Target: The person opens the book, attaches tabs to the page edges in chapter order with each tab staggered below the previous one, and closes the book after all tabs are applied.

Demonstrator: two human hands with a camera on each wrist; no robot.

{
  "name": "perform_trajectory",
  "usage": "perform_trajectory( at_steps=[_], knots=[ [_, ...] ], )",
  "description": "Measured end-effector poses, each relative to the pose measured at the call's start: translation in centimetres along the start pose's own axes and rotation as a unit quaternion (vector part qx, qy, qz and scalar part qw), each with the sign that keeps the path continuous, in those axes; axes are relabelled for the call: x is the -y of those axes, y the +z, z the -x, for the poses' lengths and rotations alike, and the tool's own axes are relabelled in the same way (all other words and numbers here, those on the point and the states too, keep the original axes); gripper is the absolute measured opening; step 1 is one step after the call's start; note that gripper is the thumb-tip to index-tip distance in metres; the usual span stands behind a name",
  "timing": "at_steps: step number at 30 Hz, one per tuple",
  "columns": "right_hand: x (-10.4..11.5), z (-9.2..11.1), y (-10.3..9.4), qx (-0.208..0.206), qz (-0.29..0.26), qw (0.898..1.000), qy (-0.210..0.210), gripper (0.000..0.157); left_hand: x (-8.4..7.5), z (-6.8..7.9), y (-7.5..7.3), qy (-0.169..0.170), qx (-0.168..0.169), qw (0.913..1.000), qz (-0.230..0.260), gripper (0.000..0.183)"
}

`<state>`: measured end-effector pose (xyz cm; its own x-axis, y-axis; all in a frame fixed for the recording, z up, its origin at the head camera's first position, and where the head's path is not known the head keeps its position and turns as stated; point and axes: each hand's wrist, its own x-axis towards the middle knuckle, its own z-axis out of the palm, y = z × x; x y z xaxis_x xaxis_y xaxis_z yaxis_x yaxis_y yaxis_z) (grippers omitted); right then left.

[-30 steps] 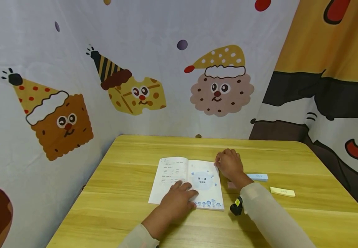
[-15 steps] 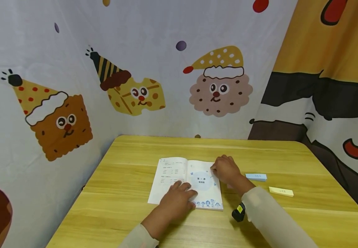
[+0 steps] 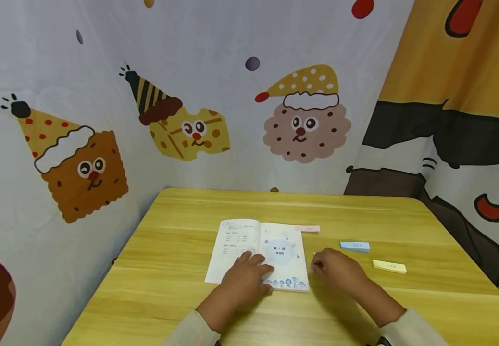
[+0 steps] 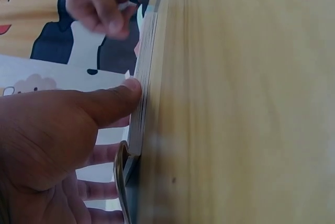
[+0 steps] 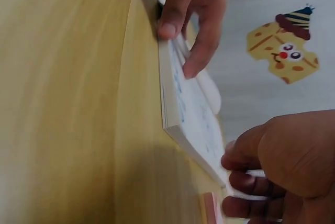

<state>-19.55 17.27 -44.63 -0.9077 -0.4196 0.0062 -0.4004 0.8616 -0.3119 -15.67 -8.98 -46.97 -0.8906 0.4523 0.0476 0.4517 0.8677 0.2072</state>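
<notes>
Left hand [image 3: 246, 278] and pink strip [image 3: 311, 228] on open book [image 3: 268, 246]

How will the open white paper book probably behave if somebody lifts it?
The open white paper book would probably sag along its fold, since it lies in two halves. Its pages may fan apart, because the left wrist view shows layered edges. It seems unlikely to roll, lying flat on the yellow wooden table.

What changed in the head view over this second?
The right hand drew back toward the person, leaving the pink strip jutting from the upper right edge of the book. The left hand stayed on the book; the blue strip and yellow strip stayed put.
</notes>
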Motion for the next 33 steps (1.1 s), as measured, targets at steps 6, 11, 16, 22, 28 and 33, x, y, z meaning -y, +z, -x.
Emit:
perform_trajectory(
  at_steps=[6,11,16,22,28,33],
  knots=[
    [-0.2,2.9,-0.2,0.021,-0.023,0.999,-0.035,0.006,0.2,0.1,-0.3,0.013,0.005,0.9999,0.010,0.040],
    [0.4,3.1,1.7,-0.047,-0.001,0.981,-0.186,0.011,0.3,0.2,-0.6,0.038,-0.005,0.9992,-0.008,0.031],
    [1.3,2.2,3.1,-0.056,-0.007,0.975,-0.213,0.032,0.1,0.0,-0.4,0.030,-0.009,0.9989,-0.035,0.035],
    [1.5,1.9,3.4,-0.052,0.027,0.980,-0.190,0.051,-0.2,-0.2,-0.3,-0.033,-0.075,0.9966,-0.006,0.062],
    [1.7,1.5,3.4,-0.040,0.038,0.979,-0.194,0.046,0.0,-0.5,-0.2,-0.120,-0.216,0.9687,0.026,0.093],
    [1.8,1.3,3.1,-0.040,0.039,0.978,-0.200,0.034,0.6,-0.5,-0.4,-0.154,-0.287,0.9452,-0.023,0.101]
  ],
)
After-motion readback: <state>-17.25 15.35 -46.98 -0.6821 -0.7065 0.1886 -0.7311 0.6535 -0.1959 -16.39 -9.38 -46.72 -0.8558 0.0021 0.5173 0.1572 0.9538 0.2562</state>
